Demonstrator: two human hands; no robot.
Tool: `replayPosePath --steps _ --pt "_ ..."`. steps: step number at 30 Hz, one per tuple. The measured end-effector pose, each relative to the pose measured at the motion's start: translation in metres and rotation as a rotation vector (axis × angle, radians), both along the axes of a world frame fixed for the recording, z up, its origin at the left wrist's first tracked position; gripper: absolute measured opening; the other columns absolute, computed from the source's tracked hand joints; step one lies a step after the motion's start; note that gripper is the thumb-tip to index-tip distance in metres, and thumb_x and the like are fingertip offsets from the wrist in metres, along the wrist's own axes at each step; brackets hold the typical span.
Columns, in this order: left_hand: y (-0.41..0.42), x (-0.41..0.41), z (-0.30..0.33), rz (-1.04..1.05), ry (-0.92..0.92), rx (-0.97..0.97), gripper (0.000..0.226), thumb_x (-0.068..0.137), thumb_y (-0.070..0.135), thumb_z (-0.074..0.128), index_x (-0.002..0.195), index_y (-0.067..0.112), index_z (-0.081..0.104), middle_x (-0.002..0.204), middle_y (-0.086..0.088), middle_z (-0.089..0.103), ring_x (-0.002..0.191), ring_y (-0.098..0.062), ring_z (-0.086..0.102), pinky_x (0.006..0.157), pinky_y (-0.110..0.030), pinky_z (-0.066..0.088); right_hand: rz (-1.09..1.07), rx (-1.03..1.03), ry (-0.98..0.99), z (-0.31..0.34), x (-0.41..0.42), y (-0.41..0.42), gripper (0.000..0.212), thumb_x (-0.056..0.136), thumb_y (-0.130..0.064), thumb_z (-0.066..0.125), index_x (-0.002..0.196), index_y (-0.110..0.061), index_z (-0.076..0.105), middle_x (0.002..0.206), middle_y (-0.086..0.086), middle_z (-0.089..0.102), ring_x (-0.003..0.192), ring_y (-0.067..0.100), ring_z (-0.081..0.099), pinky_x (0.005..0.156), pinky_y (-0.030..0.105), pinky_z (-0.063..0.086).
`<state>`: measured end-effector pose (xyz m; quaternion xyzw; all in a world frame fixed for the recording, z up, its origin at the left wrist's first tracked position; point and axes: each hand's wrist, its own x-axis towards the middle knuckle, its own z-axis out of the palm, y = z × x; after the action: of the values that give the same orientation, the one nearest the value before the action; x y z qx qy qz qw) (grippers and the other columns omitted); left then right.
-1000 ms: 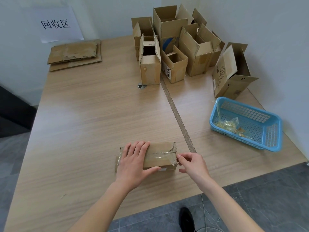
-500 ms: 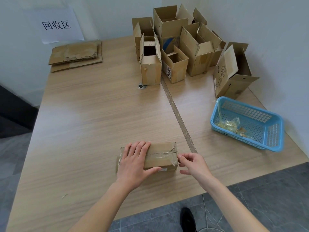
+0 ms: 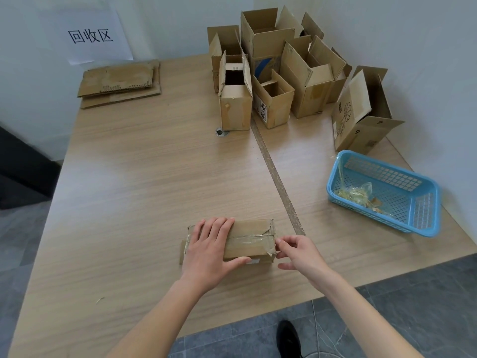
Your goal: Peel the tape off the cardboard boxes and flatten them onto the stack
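Most of the job looks undone. The taped box (image 3: pixel 247 241) lies on its side at the near edge of the tabletop (image 3: pixel 154 182), well in front of the flattened stack (image 3: pixel 120 82), and its clear tape (image 3: pixel 254 239) still runs along the top face. The left hand (image 3: pixel 210 250) lies flat over the box's left half, fingers straight and close together, thumb hooked along the near side, holding it down. The right hand (image 3: pixel 296 251) is at the box's right end, thumb and forefinger pressed together on what appears to be the loose tape end at the corner; whether they actually have hold of it I cannot tell. The stack, far across the tabletop from the taped box and to its left, shows only a few flat sheets. To the far right of the stack stands a cluster of open boxes (image 3: pixel 284 81), roughly eight or more, all upright and unflattened. The blue basket (image 3: pixel 418 215), right of the taped box, holds a small wad of peeled tape, so a few strips appear done. On the wall just behind the stack a paper sign (image 3: pixel 90 36) reads "回收区". One open box carries a flower drawing and the digit "9"; another has print too small to read.
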<state>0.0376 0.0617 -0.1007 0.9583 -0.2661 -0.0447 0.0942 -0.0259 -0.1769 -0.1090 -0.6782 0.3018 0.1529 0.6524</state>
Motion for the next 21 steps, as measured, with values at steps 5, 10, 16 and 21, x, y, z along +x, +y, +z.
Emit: replayPosePath --steps 5,10,16,21 --pt "0.001 0.000 -0.001 -0.001 -0.009 -0.009 0.099 0.080 0.094 0.030 0.154 0.029 0.028 0.153 0.013 0.037 0.147 -0.015 0.029 0.125 -0.041 0.008 0.061 -0.047 -0.011 -0.005 0.003 0.001 0.018 0.104 -0.024 0.058 0.106 -0.010 0.070 0.101 0.007 0.070 0.091 0.016 0.068 0.077 0.038 0.064" --pt "0.000 0.000 -0.002 0.001 -0.013 -0.017 0.099 0.080 0.093 0.031 0.154 0.028 0.031 0.153 0.012 0.039 0.147 -0.016 0.031 0.124 -0.041 0.009 0.158 -0.155 0.011 -0.004 0.002 0.004 0.022 0.107 -0.036 0.048 0.103 -0.020 0.063 0.098 0.002 0.070 0.080 0.011 0.071 0.087 0.039 0.061" --pt "0.000 0.000 0.000 -0.001 -0.005 -0.006 0.098 0.080 0.092 0.033 0.154 0.029 0.029 0.154 0.013 0.037 0.147 -0.015 0.028 0.124 -0.041 0.008 0.040 -0.148 -0.104 -0.004 -0.005 0.004 0.007 0.103 -0.021 0.059 0.104 -0.020 0.066 0.100 0.003 0.072 0.081 0.012 0.074 0.082 0.040 0.062" --pt "0.000 0.001 -0.002 -0.001 -0.014 -0.013 0.097 0.081 0.092 0.034 0.153 0.028 0.031 0.152 0.013 0.039 0.146 -0.015 0.031 0.124 -0.042 0.010 -0.010 -0.124 -0.159 0.004 -0.009 0.007 0.024 0.100 -0.013 0.063 0.120 -0.026 0.069 0.102 -0.004 0.075 0.082 0.008 0.076 0.075 0.017 0.057"
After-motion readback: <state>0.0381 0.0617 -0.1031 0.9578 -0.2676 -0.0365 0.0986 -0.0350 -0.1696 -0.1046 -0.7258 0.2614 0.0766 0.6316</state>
